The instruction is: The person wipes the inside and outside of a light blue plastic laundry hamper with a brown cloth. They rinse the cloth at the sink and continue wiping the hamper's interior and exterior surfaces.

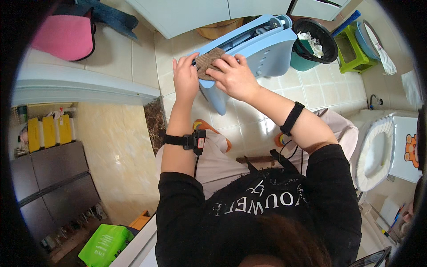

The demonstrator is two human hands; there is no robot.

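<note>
A light-blue folded plastic item [272,55], its kind unclear, stands on the tiled floor before me, with a dark slot and a hinge along its top. A brown ribbed cloth [209,63] lies over its near left end. My right hand [235,75] presses the cloth with bent fingers from the right. At the left edge of that end, my left hand [186,71] has its fingertips curled around the rim beside a small dark part. The part of the item under the cloth is hidden.
A black-rimmed bin [315,41] with crumpled paper stands right of the blue item, then a green stool [354,53] by the wall. A wooden tub [220,28] sits behind. A toilet with a padded seat [375,153] is at my right; a door frame [86,88] is at left.
</note>
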